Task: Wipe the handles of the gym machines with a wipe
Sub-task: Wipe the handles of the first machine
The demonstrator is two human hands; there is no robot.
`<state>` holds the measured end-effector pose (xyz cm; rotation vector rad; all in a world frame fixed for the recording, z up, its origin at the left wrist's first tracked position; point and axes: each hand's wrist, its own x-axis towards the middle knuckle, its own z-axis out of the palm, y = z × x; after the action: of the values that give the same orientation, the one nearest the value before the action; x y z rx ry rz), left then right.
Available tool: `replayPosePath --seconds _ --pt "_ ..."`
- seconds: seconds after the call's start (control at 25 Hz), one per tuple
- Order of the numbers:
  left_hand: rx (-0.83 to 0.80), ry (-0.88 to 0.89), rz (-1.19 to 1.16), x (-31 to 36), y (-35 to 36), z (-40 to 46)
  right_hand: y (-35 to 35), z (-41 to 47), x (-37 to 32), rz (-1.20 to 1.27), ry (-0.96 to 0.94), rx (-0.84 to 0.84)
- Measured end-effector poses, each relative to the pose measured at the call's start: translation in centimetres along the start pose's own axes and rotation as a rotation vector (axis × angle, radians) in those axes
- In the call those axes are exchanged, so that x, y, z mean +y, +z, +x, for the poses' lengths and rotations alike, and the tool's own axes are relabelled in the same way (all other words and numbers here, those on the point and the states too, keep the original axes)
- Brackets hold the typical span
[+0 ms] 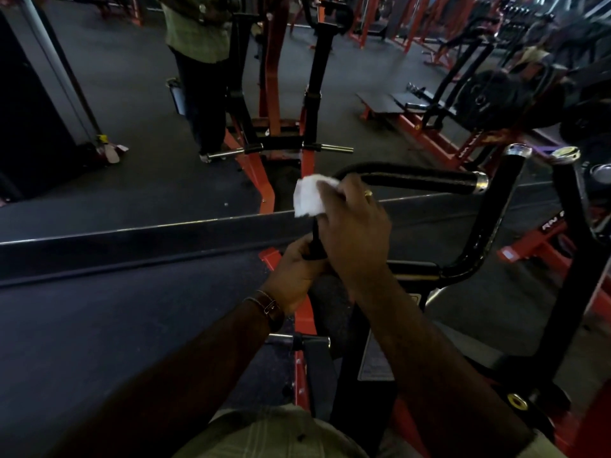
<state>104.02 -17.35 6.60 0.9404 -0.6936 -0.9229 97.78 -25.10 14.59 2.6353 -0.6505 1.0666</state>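
While the left hand [292, 276] curls around the lower end of a thin black bar [315, 239] and grips it, the right hand [353, 226] sits just above it, fingers bent over a crumpled white wipe [309, 196]. That wipe is pressed against the bend where the upright bar meets a black padded handle [413, 178], so the two hands are close together, one above the other, both clamped on the same machine part. A gold ring [368, 193] shows on a finger of the right hand, and a brown-strapped watch [269, 307] circles the left wrist.

From the wipe, the handle runs rightward to a shiny metal end cap [481, 183]. Beyond it, two more black tubes [496, 213] with chrome tops rise at the right, part of the same black and red machine frame [304, 320]. Both bare forearms reach up from the bottom of the view, where a pale checked shirt [264, 434] is visible.

Directly ahead stands a large mirror [132, 127], its lower edge a bright strip running across the dark rubber floor [99, 325]. It reflects the person's legs and shirt, the machine's red base and a pair of chrome pegs. To the upper right are more red-framed machines [429, 127] and a stack of black weight plates [496, 94], dim and blurred.
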Motion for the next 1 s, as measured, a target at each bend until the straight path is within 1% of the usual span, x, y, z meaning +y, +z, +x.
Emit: replayPosePath --seconds 0.04,0.08,0.12,0.2,0.24,0.28,0.32,0.4,0.44,0.48,0.52,0.56,0.64,0.68,0.72,0.76,0.8,0.84,0.96,1.0 --pt "-0.002 -0.006 0.007 0.3 0.2 -0.1 -0.5 0.9 0.0 -0.028 0.038 0.017" --pt "0.007 -0.021 0.027 0.3 0.2 -0.1 -1.1 1.3 -0.2 -0.073 0.066 -0.013" --pt "0.015 -0.030 0.040 0.2 0.0 -0.2 -1.5 1.2 -0.8 -0.123 0.067 -0.094" --pt "0.062 -0.062 0.082 -0.5 -0.5 -0.3 -1.9 -0.2 -2.2 -0.156 -0.028 -0.317" --pt "0.077 -0.082 0.090 -0.8 -0.9 -0.4 -2.0 -1.0 -2.7 -0.149 -0.100 -0.395" --pt "0.086 -0.092 0.084 -0.8 -1.0 -0.4 -2.2 -1.3 -2.8 -0.152 -0.143 -0.424" --pt "0.090 -0.094 0.081 -0.6 -0.8 -0.4 -2.3 -0.8 -2.5 -0.169 -0.160 -0.371" --pt "0.078 -0.110 0.046 0.5 0.3 -0.5 -2.5 1.1 -0.9 -0.229 -0.099 -0.171" --pt "0.086 -0.127 0.022 1.1 1.1 -0.5 -2.6 2.0 0.1 -0.230 -0.011 -0.137" --pt "0.111 -0.155 -0.001 1.4 1.6 -0.5 -2.7 2.4 0.8 -0.179 0.083 -0.131" --pt "0.147 -0.188 -0.037 1.5 2.0 -0.4 -2.4 2.1 1.3 -0.101 0.125 -0.143" --pt "0.196 -0.217 -0.077 1.7 2.2 -0.4 -1.9 1.5 1.4 -0.035 0.087 -0.141" --pt "0.282 -0.234 -0.163 2.2 2.2 0.1 -1.0 0.0 1.5 0.006 -0.085 -0.126" --pt "0.288 -0.221 -0.175 2.5 2.0 0.7 -0.5 -0.4 1.7 0.033 -0.100 -0.097" --pt "0.266 -0.197 -0.177 3.0 1.9 1.1 0.0 -0.5 2.1 0.085 -0.033 -0.047" --pt "0.238 -0.181 -0.187 3.5 1.9 1.7 0.2 -0.3 2.2 0.166 0.077 0.002" --pt "0.211 -0.170 -0.178 3.9 1.9 2.2 0.3 -0.2 2.1 0.264 0.164 0.037" --pt "0.202 -0.152 -0.159 4.2 2.1 2.5 0.5 -0.3 1.8 0.343 0.181 0.046" --pt "0.301 -0.038 0.021 4.1 2.7 3.6 1.1 -2.1 1.1 0.398 0.050 0.066" --pt "0.339 -0.041 0.042 3.9 3.0 3.9 1.1 -2.3 1.4 0.438 0.087 0.103"
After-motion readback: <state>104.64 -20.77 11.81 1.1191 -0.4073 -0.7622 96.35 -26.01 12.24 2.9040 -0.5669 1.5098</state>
